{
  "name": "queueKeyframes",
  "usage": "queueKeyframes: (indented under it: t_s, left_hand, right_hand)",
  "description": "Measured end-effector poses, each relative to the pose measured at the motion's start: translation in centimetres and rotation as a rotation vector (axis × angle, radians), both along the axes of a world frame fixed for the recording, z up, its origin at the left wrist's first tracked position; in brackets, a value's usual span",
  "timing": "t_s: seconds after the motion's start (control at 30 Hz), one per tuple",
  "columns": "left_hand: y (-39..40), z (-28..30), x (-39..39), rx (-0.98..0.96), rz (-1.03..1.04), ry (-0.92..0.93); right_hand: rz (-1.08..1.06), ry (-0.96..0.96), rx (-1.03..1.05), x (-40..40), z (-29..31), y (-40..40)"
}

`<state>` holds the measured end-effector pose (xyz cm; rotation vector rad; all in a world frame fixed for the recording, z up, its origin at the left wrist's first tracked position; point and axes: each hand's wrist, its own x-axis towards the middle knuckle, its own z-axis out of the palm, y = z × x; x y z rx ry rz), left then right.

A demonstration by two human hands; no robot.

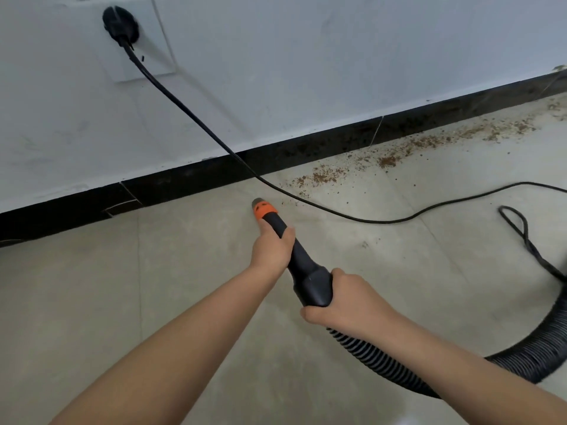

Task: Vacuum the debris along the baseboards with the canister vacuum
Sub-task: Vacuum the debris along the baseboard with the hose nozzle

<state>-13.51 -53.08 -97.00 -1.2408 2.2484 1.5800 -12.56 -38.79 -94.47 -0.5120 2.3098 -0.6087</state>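
1. Two hazards were judged likely. First: the black power cord ran from the wall plug down across the baseboard and over the floor tiles, passing just beyond the nozzle tip; a forward sweep could snag or suck at it.
2. Second: a fast pass could scatter the loose grains instead of lifting them.
3. Debris: brown crumbly granules, thin at the near-left end, strung in patches along the foot of the baseboard toward the far right; some specks clung to the dark baseboard face.
4. Vacuum wand: black tube with an orange collar and grey tip, held low at centre, aimed at the baseboard, tip just short of the nearest granules.
5. Left hand: fingers wrapped round the wand behind the collar.
6. Right hand: clamped round the wand's wider rear cuff, where the ribbed hose joined and curved off to the right.
7. Canister: not in view.
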Motion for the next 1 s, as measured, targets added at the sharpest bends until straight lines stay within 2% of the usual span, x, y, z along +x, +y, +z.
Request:
queueKeyframes:
  t_s: [0.3,0.53,0.87,1.0]
  left_hand:
    - [1.3,-0.6,3.3,-0.015,0.038,0.052]
    - [2.0,-0.7,5.5,0.046,0.052,0.106]
    - [4.6,-0.2,3.3,0.066,-0.079,0.078]
    - [4.3,0.1,1.8,0.101,0.007,0.060]
  right_hand:
    - [0.007,0.022,0.018,2.7,0.2,1.4]
    - [0.064,0.043,0.053,4.1,0.7,2.4]
    - [-0.050,0.042,0.060,3.5,0.9,4.9]
    - [-0.032,0.026,0.007,1.5,0.2,4.1]
